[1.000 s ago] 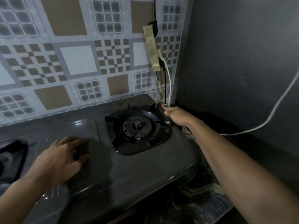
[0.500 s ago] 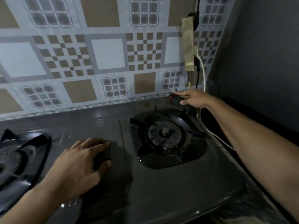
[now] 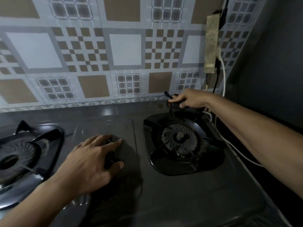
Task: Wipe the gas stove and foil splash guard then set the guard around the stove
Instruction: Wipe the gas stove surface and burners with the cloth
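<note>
The grey two-burner gas stove (image 3: 164, 194) fills the lower view, with its right burner (image 3: 179, 139) and left burner (image 3: 14, 154). My left hand (image 3: 91, 163) presses down on the centre panel, its fingers and thumb around a small dark lump (image 3: 111, 158) that looks like a cloth. My right hand (image 3: 190, 99) reaches to the stove's back right edge and is closed on a small dark object (image 3: 172, 104) with a black tip sticking out. A shiny checkered sheet (image 3: 114, 51) stands behind the stove; I cannot tell whether it is the foil guard or the wall.
A dirty power strip (image 3: 211, 45) hangs at the right end of the checkered sheet. A white cable (image 3: 229, 145) runs from it down along the stove's right side. A dark grey wall (image 3: 270, 71) closes the right side.
My right hand has slid left along the stove's back edge from the back right corner and now holds a dark object. My left hand has stayed on the centre panel. The view has shifted left.
</note>
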`<action>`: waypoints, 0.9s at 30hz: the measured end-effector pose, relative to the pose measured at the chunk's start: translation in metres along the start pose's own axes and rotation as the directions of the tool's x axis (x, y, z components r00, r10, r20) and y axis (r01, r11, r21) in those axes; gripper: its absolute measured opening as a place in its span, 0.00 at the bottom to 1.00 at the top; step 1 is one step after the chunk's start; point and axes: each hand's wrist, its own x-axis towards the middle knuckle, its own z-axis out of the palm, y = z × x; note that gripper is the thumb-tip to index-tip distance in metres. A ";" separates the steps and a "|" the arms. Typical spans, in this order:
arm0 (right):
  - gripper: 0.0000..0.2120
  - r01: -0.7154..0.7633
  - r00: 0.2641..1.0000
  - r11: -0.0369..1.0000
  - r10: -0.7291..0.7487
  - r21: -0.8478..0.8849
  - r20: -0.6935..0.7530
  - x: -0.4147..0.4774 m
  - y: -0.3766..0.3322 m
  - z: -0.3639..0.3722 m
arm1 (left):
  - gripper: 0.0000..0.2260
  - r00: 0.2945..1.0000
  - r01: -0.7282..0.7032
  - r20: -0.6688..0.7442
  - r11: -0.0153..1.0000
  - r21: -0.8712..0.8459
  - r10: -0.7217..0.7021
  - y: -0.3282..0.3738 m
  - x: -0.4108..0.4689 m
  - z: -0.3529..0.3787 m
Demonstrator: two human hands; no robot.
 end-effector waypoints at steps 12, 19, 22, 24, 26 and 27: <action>0.29 0.107 0.994 0.994 -0.107 -0.001 0.011 0.043 -0.094 0.022 | 0.34 1.000 -0.015 -0.027 0.999 -0.032 0.014 0.003 -0.002 -0.003; 0.24 0.033 0.998 0.987 -0.041 -0.155 -0.048 0.037 -0.106 0.039 | 0.28 0.985 -0.039 -0.170 0.991 -0.130 0.016 -0.017 -0.022 -0.018; 0.25 0.013 0.994 0.985 -0.031 -0.171 -0.105 0.033 -0.116 0.041 | 0.25 0.966 -0.022 -0.259 0.995 -0.097 -0.004 -0.043 -0.045 -0.032; 0.26 0.004 0.990 0.987 -0.027 -0.159 -0.140 0.029 -0.129 0.043 | 0.23 0.955 0.009 -0.294 0.998 -0.062 -0.027 -0.065 -0.060 -0.040; 0.27 0.024 0.986 0.989 -0.047 -0.148 -0.160 0.020 -0.151 0.047 | 0.21 0.947 0.055 -0.315 0.998 -0.042 -0.065 -0.087 -0.075 -0.047; 0.27 0.040 0.982 0.989 -0.065 -0.142 -0.179 0.014 -0.164 0.050 | 0.21 0.944 0.078 -0.319 0.996 -0.035 -0.085 -0.100 -0.082 -0.049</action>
